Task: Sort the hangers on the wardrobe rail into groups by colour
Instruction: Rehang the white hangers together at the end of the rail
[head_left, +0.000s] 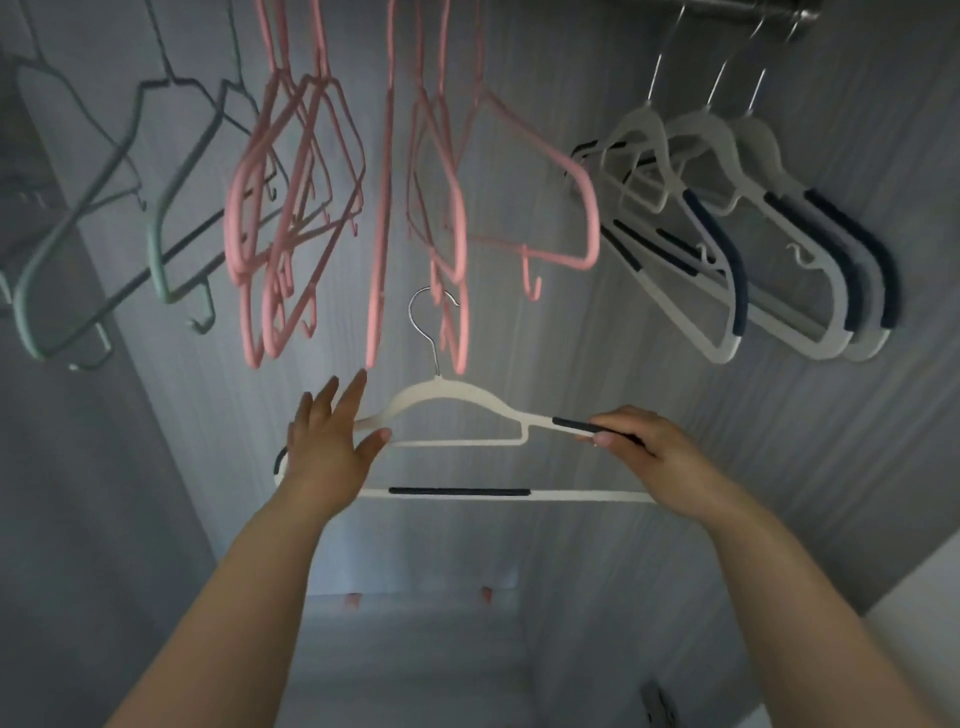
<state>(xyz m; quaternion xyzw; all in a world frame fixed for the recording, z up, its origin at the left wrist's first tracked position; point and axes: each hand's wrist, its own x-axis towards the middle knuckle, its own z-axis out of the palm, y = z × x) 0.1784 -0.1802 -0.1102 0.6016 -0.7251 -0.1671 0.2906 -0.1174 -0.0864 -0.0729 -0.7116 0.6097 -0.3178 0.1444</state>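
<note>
Head view: a white hanger with dark grip strips is off the rail, held between both hands below the pink hangers. The right hand pinches its right shoulder strip. The left hand has its fingers spread straight over the left shoulder. 3 white hangers hang at right on the rail, green hangers at left.

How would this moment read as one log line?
right hand grips white hanger | left hand open, touching it | off rail
</note>
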